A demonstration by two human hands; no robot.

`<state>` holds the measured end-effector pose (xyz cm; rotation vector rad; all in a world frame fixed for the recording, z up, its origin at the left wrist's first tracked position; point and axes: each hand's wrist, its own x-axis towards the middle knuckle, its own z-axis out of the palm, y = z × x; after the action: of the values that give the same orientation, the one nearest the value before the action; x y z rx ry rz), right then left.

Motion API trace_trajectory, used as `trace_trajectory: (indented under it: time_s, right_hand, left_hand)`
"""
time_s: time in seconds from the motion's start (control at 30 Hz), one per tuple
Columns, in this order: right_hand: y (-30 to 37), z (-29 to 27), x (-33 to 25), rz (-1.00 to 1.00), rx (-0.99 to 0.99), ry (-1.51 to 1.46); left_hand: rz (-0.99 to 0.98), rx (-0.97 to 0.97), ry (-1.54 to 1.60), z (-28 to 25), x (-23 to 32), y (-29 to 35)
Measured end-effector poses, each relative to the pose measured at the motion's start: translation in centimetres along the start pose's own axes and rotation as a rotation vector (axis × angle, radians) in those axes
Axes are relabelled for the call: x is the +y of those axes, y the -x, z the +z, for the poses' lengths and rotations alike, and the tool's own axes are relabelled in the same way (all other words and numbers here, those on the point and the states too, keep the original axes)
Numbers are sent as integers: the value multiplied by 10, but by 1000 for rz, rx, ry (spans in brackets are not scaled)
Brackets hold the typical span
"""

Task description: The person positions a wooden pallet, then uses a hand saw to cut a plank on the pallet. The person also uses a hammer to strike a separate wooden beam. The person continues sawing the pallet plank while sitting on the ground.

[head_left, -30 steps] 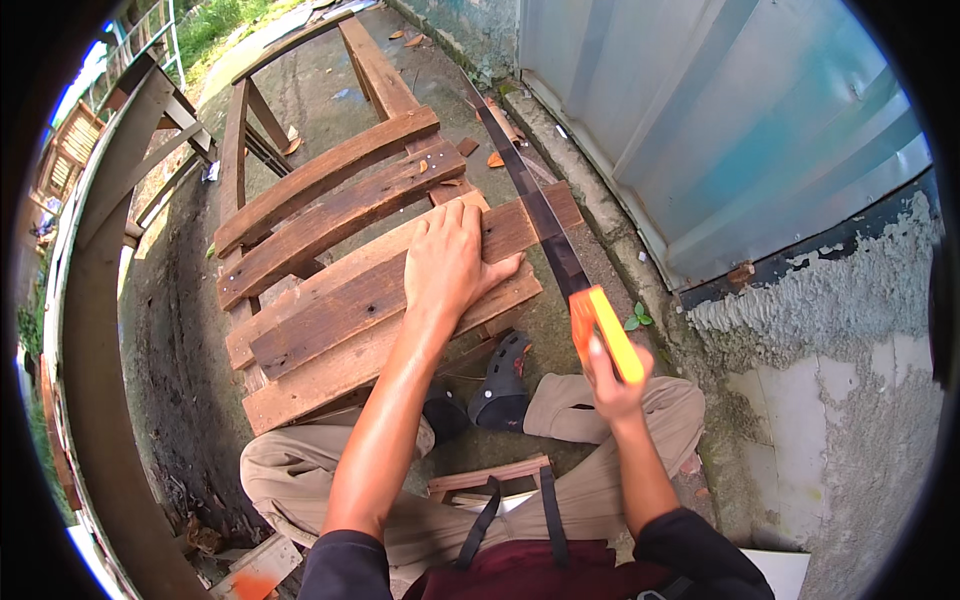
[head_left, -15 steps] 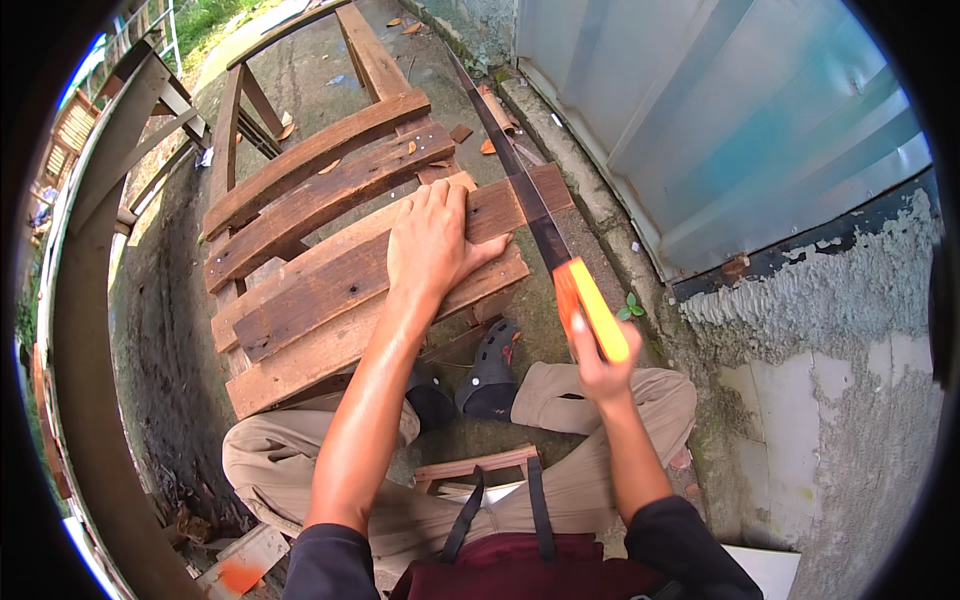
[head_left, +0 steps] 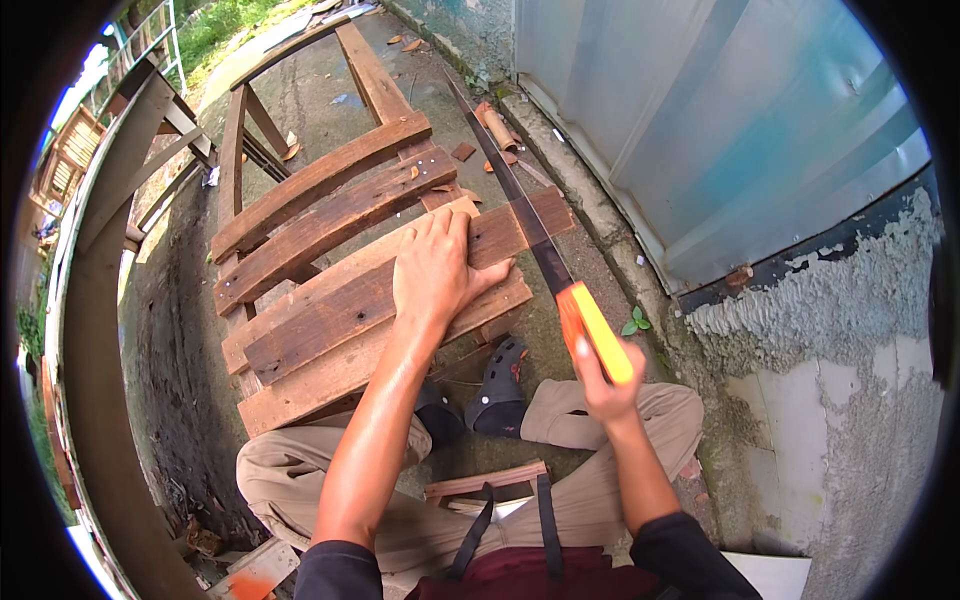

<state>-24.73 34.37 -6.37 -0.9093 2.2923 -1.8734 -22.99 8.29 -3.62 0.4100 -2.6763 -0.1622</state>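
Note:
My left hand point(head_left: 436, 272) lies flat across a dark brown plank point(head_left: 322, 320), its fingers stretched toward the far edge and the thumb spread to the right. That plank rests on a slatted wooden frame point(head_left: 340, 222), and its right end sticks out past the slats. My right hand point(head_left: 606, 388) is closed round the yellow and orange handle of a handsaw point(head_left: 528, 222). The saw's long dark blade crosses the overhanging end of the plank, pointing away from me. How deep the teeth sit in the wood cannot be seen.
Close on the right runs a metal sheet wall point(head_left: 720, 120) above a rough concrete base point(head_left: 800, 270). A wooden beam structure point(head_left: 90, 330) stands at the left. My dark clogs point(head_left: 497, 385) are just below the frame. A small wooden piece point(head_left: 485, 479) lies between my legs.
The picture has shifted slightly, so most things sit a little lower. My right hand still grips the saw on the plank; the left hand keeps its place.

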Motion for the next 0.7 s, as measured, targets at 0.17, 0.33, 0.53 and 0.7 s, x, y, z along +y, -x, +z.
trace_trajectory:
  time_s: [0.17, 0.33, 0.53, 0.7]
  right_hand:
    - [-5, 4, 2, -43, 8, 24]
    - [108, -57, 15, -103, -18, 177]
    - [-12, -2, -5, -10, 11, -17]
    - [14, 0, 4, -168, -4, 38]
  left_hand:
    - [-6, -71, 43, -4, 0, 1]
    - [-46, -90, 20, -7, 6, 2]
    - [-36, -84, 12, -3, 7, -2]
    - [-34, -87, -18, -9, 6, -2]
